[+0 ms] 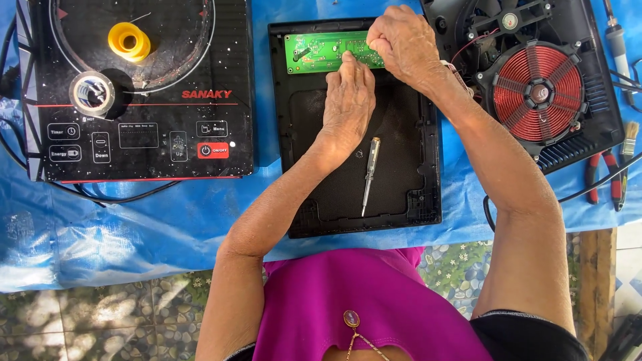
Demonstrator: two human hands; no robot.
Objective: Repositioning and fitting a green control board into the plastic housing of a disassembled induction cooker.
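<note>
Green circuit board (321,52) at 12 o'clock edge of black panel (401,167). Left hand (348,100) fingers flat on it; right hand (401,41) pinched closed on board. Screwdriver (369,175) loose at 6; open cooker base (535,80) crowds 3 o'clock.

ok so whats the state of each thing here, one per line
left hand: flat, fingertips on the green circuit board
right hand: closed over the board's right end
green circuit board: lying in the black panel
screwdriver: lying loose on the panel
open cooker base: cover off, copper coil exposed
yellow tape roll: flat on the intact cooktop
</note>
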